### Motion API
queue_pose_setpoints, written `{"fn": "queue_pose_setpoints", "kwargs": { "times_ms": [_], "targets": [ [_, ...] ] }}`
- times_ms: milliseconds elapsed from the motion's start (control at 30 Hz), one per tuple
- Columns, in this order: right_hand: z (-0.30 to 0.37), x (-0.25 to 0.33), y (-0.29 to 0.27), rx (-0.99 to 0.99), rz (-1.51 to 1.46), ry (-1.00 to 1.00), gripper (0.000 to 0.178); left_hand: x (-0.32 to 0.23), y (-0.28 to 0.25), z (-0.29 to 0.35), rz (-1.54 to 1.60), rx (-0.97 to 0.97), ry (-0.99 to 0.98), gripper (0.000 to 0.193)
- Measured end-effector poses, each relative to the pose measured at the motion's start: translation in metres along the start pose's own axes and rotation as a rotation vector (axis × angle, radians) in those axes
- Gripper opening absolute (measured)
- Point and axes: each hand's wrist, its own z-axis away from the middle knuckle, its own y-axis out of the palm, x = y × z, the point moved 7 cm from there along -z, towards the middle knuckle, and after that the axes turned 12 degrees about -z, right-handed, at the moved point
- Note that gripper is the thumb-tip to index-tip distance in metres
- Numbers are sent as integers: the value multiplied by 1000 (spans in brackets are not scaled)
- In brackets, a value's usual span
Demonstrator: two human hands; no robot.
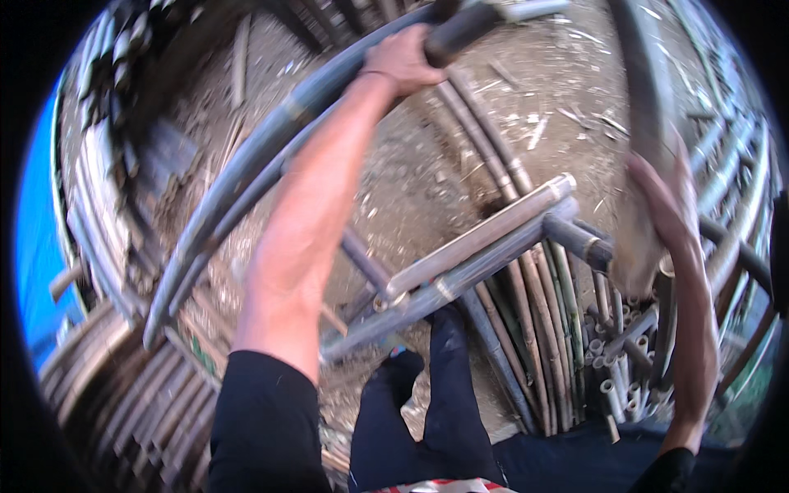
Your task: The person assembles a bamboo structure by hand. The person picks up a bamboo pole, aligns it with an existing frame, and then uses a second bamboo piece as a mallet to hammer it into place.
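My left hand (401,62) reaches far forward, its fingers closed round a dark bamboo pole (468,31). Under that forearm a long grey bamboo pole (246,156) runs down to the left, with another alongside it. At the right my right hand (670,201) is wrapped at the side of a thick grey pole (645,74), its thumb across the front. Motion blurs that pole, and its lower end looks pale. Between my arms, a bamboo frame (436,292) with a pale split strip (485,234) along its top stands in front of my legs.
Several thin bamboo poles (534,329) lie side by side beyond the frame. Cut bamboo tubes (612,390) are heaped at the lower right. More poles are stacked at the left (131,386) and right (740,164). Chips litter the dirt floor (411,172). A blue tarp (37,271) hangs at far left.
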Motion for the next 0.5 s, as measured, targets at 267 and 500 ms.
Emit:
{"fn": "queue_pose_setpoints", "kwargs": {
  "times_ms": [267,500],
  "targets": [
    [308,-94,19,435,-292,427,100,-63,44,424,810,-275,-631,21],
    [461,-75,139,1409,370,264,90,-72,281,952,609,396,-1823,31]
  ]
}}
